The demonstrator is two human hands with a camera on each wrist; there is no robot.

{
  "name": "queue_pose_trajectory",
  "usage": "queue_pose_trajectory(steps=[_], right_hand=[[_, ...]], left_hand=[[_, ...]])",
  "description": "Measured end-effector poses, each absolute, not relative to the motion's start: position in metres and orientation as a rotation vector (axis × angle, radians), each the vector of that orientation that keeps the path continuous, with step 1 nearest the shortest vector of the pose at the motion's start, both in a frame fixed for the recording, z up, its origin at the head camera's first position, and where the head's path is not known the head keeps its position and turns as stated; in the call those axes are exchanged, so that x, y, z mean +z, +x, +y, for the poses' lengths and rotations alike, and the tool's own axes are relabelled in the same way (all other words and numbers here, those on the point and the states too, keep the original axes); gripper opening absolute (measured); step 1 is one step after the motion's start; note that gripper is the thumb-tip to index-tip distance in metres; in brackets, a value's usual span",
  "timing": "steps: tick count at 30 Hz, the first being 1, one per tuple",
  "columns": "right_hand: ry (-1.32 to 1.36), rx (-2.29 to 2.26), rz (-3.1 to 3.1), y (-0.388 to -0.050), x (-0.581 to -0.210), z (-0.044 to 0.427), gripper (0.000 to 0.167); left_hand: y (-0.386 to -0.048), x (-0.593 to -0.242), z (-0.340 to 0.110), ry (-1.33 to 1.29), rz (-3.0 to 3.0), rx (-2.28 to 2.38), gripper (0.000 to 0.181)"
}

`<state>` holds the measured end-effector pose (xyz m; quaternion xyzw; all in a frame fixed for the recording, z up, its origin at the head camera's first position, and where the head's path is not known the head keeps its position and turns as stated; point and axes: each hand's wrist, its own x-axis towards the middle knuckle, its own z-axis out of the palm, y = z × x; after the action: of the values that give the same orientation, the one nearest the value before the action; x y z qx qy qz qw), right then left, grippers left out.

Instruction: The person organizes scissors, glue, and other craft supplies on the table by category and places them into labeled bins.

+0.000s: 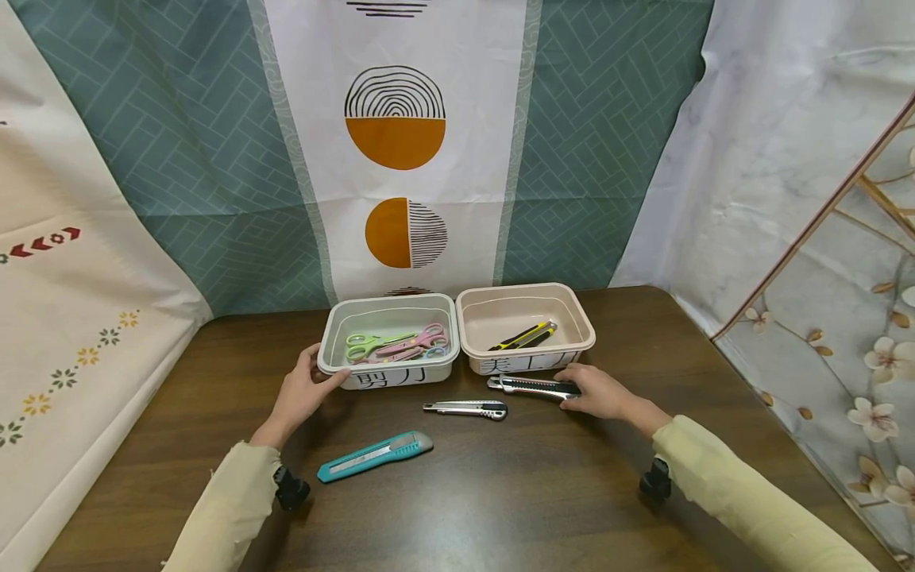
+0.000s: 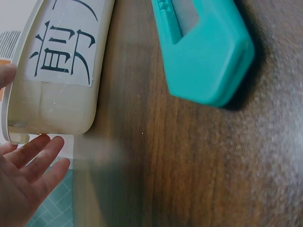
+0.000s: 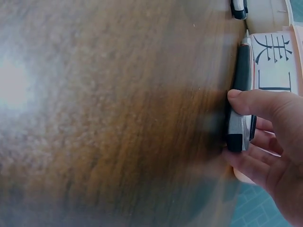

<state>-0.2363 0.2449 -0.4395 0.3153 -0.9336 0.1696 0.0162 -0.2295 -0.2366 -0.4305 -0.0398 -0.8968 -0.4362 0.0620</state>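
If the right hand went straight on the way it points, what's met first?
Probably the pink bin, at its labelled front, just past the cutter the right hand pinches; the depth between is unclear.

Silver/blk cutter (image 1: 530, 387), nr tan bin (image 1: 500, 311), grey bin (image 1: 389, 319), w/ scissors (image 1: 412, 343) inside

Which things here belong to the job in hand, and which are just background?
Likely in the job: right hand, pinching black-silver cutter; left hand, holding grey-green bin; pink bin; teal cutter; small silver cutter.
Probably just background: patterned curtain; floral sheet.
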Motion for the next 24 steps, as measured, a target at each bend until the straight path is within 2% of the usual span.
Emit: queue_pose_trajectory(steps=[12, 24], right_hand=[[0.812, 0.51, -2.963, -0.2364, -0.4372, 0.2413, 0.034], [0.871, 0.6, -2.932, -0.2351, -0.4348, 0.2418, 0.035]], left_hand=[[-0.2302, -0.4311, -0.2361, -0.13, -2.712, -1.313, 0.077], [-0.2304, -0.4306, -0.2364, -0.127, -2.714, -1.307, 0.076]])
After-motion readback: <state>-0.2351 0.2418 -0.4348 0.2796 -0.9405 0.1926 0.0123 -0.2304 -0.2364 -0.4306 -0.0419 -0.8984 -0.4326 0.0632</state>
